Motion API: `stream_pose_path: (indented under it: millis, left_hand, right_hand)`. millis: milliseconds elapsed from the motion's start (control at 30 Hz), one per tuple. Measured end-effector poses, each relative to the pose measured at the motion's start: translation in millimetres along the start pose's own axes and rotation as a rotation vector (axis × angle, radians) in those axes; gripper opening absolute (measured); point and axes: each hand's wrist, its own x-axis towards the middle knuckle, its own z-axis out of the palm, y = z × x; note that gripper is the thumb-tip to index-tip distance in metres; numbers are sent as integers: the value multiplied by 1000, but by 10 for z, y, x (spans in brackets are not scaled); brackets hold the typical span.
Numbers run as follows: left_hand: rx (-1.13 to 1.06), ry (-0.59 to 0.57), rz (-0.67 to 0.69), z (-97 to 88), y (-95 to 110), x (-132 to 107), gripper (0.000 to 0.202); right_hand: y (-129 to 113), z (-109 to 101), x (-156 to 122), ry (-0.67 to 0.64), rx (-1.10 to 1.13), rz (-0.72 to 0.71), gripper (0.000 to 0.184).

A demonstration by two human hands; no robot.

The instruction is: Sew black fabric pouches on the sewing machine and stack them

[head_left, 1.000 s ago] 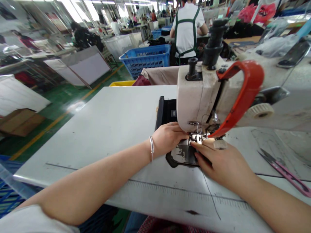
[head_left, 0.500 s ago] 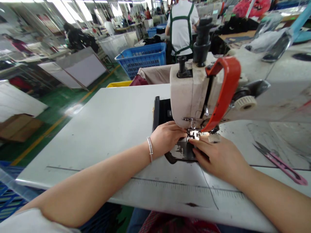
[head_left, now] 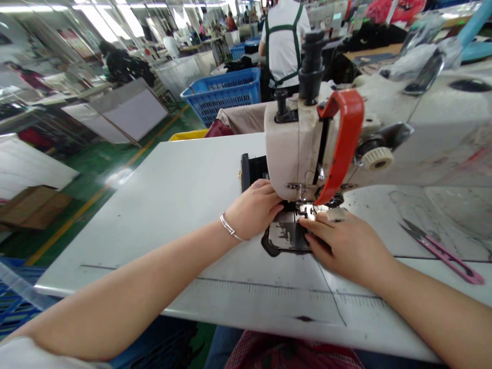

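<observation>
A black workpiece (head_left: 257, 168), flat with a raised stiff edge, lies on the sewing machine bed, mostly behind the machine head (head_left: 282, 159). My left hand (head_left: 255, 207), with a silver bracelet at the wrist, is closed on its near part; some fingertips are hidden behind the head. My right hand (head_left: 349, 241) rests right of the presser foot (head_left: 305, 210), fingers stretched out and tips on the metal plate (head_left: 288, 236). Nothing shows in its grip. A dark thread (head_left: 330, 289) trails from the plate toward the table's front edge.
Pink-handled thread snips (head_left: 442, 251) lie on the table at right. An orange-red guard (head_left: 342, 148) curves down the machine head. Beyond the table (head_left: 172, 205) stand a blue basket (head_left: 226, 92) and a person in a white top (head_left: 284, 46). A printed ruler runs along the front.
The black workpiece has slid slightly away, further behind the machine head. My left hand has shifted left and away from the presser foot, baring more of the plate. My right hand stays nearly still.
</observation>
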Motion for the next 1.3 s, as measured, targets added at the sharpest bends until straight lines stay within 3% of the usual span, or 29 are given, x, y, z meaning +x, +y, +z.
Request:
stream_pose_path:
  millis: [167,267,433,533,633,800,967,1167,1300]
  left_hand:
    - [147,-250,-129,-289,89,-73,21]
    - [183,-365,-139,-342,240,-152,20]
    - [75,-132,53,-149,406,-277,30]
    - [18,-64,116,12,441,-357,39]
    - [2,-43,69,81,480,-401,39]
    - [-34,-12,14,56,510,-376,33]
    - [-87,38,-34,53,488,-378,32]
    - [-77,-19,27,63,515,-395,42]
    - [-78,-24,15,70,550,-382,40]
  right_hand:
    - [10,-18,-28,8,68,-28,30]
    - [20,-32,-50,0,117,-49,26]
    - [47,-20,-98,50,155,-92,21]
    - [64,-8,-124,75,181,-159,27]
    - [69,-13,-137,68,214,-211,32]
    - [67,-41,-124,83,188,-172,25]
    - [57,-43,-97,77,166,-178,33]
    - [14,-47,-91,-23,140,-156,33]
    - [30,-43,-134,61,166,-131,27]
